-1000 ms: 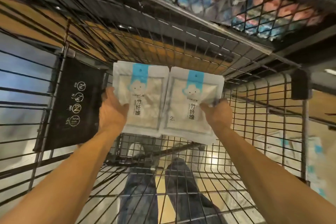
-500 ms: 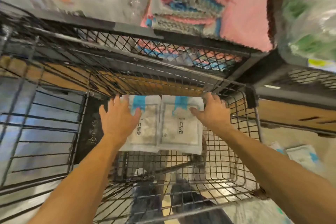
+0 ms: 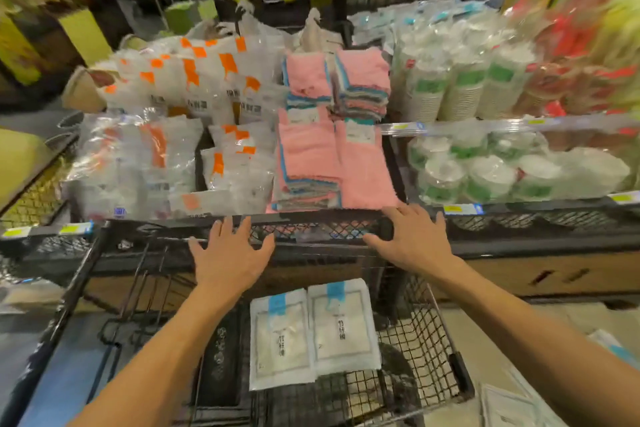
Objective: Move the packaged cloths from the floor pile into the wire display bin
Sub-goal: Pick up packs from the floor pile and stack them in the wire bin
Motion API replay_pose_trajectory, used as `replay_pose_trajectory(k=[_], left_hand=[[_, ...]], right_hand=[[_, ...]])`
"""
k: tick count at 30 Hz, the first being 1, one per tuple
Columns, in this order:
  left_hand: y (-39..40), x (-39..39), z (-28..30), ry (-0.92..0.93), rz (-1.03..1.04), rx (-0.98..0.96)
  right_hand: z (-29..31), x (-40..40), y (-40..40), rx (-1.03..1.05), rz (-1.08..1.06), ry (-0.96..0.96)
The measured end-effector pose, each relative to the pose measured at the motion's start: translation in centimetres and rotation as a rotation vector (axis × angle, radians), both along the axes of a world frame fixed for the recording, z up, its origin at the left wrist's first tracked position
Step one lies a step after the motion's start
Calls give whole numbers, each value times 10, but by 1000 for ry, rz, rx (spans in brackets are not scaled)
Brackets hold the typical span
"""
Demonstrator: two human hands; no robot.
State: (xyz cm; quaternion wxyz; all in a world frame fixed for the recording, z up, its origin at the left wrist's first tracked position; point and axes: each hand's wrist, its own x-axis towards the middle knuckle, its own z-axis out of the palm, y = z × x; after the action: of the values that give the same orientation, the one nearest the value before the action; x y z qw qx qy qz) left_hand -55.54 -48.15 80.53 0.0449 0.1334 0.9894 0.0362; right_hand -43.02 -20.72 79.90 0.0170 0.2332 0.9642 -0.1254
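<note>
— White packs [image 3: 313,333], two of them, lie side by side in the wire bin [image 3: 429,340], leaning against its back wall, blue tabs up. Are the hands on them?

— No. Both hands are empty, fingers spread and straight. The left hand [image 3: 228,253] hovers over the bin's back rim, left of the packs; the right hand [image 3: 415,239] is near the back right corner, by the dark shelf edge [image 3: 519,239]. Neither touches a pack.

— And the floor pile?

— Only a bit of it shows: flat white packs [image 3: 512,406] on the floor past the bin's right wall, at the lower right of the view. How many are left I cannot tell.

— How would those handle, do you think?

— Light, I'd judge, and floppy: folded cloth sealed in thin film. The film looks slick, so a stack could slide apart if carried loosely. Nothing fragile about them.

— Where to take hold, then?

— By the side edges, thumb on the face and fingers behind, one pack per hand or a small stack pinched through the middle. The sealed margins are flat and give little to hold, so the padded centre seems the surer grip.

— Anything else to mind?

— The wire floor is open mesh, though the packs look far too wide to slip through. Leaned against the back wall they may slump, so the next ones are probably best set in front as support. Pink cloths [image 3: 332,163] on the shelf above belong elsewhere.
</note>
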Motion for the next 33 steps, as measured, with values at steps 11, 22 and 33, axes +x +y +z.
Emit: replay_pose_trajectory(k=[11,22,33], left_hand=[[46,55,57,115,-430,92],[135,206,50,-86,-886,133],[233,332,39,-76,-1234,78]], right_hand=[[89,179,4,48,-491,75],[96,409,-55,61,-999,45],[56,553,-56,11,-1291,41]])
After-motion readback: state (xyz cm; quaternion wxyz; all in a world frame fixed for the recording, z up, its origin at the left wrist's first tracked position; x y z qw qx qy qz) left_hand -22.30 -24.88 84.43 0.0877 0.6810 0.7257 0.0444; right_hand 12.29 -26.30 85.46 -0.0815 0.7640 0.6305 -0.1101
